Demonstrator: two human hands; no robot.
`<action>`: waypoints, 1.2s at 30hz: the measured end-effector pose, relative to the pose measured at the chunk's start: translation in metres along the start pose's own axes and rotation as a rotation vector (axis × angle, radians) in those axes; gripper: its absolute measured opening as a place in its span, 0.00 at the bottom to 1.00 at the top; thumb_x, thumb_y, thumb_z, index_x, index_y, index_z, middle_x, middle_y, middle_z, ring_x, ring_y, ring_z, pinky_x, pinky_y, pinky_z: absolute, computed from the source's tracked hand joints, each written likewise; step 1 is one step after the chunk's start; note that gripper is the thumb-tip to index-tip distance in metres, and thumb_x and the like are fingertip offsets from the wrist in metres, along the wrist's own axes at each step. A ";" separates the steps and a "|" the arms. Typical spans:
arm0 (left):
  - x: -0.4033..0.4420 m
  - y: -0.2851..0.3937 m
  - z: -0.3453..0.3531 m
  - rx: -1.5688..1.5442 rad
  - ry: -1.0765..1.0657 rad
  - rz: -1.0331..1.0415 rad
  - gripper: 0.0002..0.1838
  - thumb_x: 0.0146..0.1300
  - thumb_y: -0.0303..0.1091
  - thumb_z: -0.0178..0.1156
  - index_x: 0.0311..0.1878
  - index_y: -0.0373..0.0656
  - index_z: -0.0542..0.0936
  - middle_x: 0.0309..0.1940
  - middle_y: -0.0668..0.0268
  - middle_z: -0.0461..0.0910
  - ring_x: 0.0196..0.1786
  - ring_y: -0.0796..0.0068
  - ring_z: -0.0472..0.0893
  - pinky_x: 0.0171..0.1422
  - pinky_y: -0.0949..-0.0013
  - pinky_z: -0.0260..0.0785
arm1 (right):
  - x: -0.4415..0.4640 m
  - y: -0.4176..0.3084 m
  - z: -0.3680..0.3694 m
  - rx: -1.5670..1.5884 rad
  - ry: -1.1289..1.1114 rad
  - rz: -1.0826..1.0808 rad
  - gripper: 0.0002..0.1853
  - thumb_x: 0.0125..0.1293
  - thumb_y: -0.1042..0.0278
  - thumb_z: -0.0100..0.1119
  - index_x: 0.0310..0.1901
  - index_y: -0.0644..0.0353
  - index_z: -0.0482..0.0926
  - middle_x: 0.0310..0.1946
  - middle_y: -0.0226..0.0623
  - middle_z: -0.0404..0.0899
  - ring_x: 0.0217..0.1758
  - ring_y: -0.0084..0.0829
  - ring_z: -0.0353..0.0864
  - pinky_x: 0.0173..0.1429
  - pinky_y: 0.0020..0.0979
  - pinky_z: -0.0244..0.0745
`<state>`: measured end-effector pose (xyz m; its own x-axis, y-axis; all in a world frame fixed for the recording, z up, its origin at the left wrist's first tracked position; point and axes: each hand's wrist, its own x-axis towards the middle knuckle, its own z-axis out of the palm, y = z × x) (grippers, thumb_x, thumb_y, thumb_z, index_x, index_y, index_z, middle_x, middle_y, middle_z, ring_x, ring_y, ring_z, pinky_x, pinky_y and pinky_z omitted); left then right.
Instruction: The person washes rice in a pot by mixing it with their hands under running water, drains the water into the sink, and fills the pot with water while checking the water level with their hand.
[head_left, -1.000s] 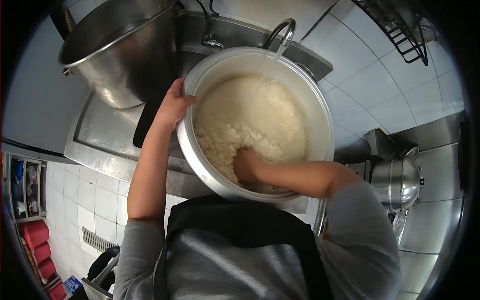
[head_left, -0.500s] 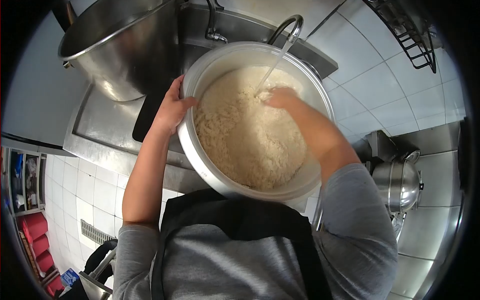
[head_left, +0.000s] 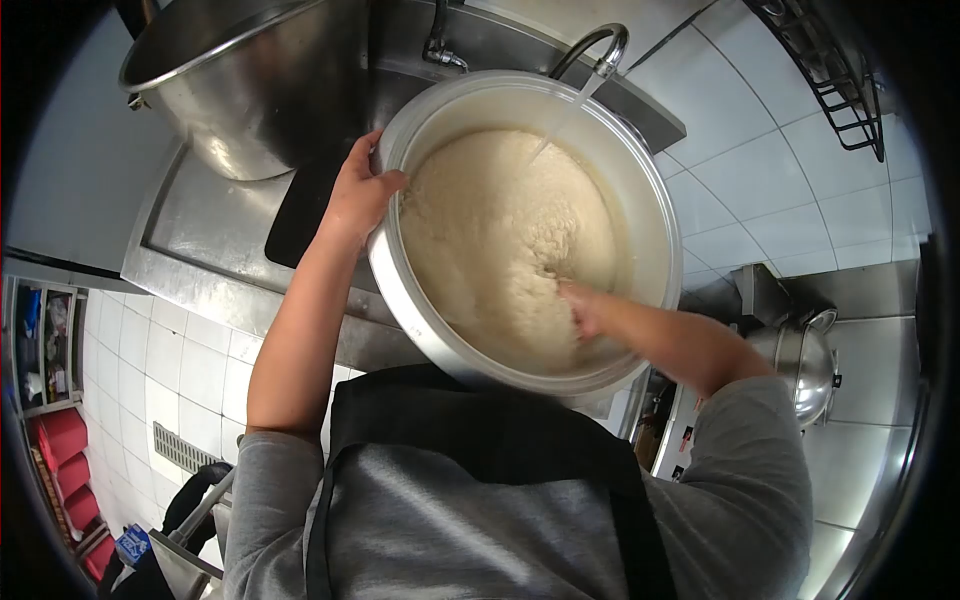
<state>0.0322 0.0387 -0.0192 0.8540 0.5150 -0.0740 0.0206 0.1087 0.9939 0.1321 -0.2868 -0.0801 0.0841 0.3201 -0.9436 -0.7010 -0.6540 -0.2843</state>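
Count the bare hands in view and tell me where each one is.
2: the left hand grips the left rim of the large metal pot; the right hand is inside it, fingers partly hidden in the wet rice.

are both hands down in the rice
No, the right hand is in the rice, but the left hand grips the pot by its rim.

Gry shirt (head_left: pixel 430 540), mottled, creased; L slv (head_left: pixel 275 485) & R slv (head_left: pixel 755 445) short, ending abt elbow. Over it a plain blk apron (head_left: pixel 480 425), top edge wavy, sagging a bit. Its 2 flat blk straps (head_left: pixel 637 530) run either side w/ shirt showing btwn. L hand (head_left: pixel 360 200), R hand (head_left: pixel 585 308) & forearms (head_left: pixel 298 335) bare.
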 end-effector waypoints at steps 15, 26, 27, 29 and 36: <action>0.000 0.002 -0.001 0.000 -0.060 -0.018 0.32 0.49 0.23 0.56 0.62 0.40 0.64 0.51 0.58 0.72 0.55 0.68 0.70 0.62 0.70 0.59 | 0.065 -0.201 -0.015 -1.059 1.082 -0.836 0.25 0.57 0.54 0.53 0.48 0.68 0.75 0.45 0.55 0.77 0.47 0.47 0.78 0.50 0.41 0.73; 0.000 0.004 -0.002 0.087 -0.051 0.040 0.35 0.48 0.23 0.58 0.62 0.37 0.61 0.49 0.53 0.73 0.51 0.65 0.73 0.58 0.69 0.64 | 0.045 -0.136 0.076 -1.819 0.504 -0.819 0.36 0.48 0.44 0.63 0.58 0.54 0.72 0.66 0.44 0.56 0.66 0.52 0.56 0.63 0.52 0.63; -0.001 0.006 -0.002 0.094 -0.049 0.031 0.35 0.48 0.23 0.59 0.63 0.37 0.61 0.48 0.53 0.73 0.51 0.65 0.73 0.58 0.69 0.64 | 0.031 -0.126 0.068 -1.879 0.428 -0.749 0.38 0.46 0.46 0.66 0.59 0.56 0.70 0.68 0.45 0.52 0.67 0.56 0.53 0.64 0.50 0.62; 0.000 0.005 -0.003 0.099 -0.046 0.027 0.35 0.48 0.23 0.59 0.63 0.37 0.61 0.49 0.52 0.73 0.51 0.65 0.73 0.58 0.69 0.64 | 0.011 -0.100 0.046 -1.937 0.364 -0.727 0.38 0.43 0.50 0.69 0.57 0.56 0.71 0.68 0.47 0.50 0.67 0.58 0.53 0.64 0.51 0.62; 0.000 0.002 -0.003 0.081 -0.041 0.039 0.36 0.48 0.24 0.58 0.64 0.37 0.60 0.50 0.52 0.73 0.52 0.64 0.73 0.58 0.69 0.63 | -0.022 -0.026 0.036 -2.322 -0.055 -0.605 0.27 0.41 0.56 0.67 0.47 0.57 0.79 0.58 0.46 0.66 0.62 0.48 0.63 0.63 0.51 0.61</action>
<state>0.0306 0.0414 -0.0177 0.8753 0.4824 -0.0337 0.0279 0.0193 0.9994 0.1228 -0.2525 -0.0457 -0.1439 0.6717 -0.7267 0.9895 0.1077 -0.0964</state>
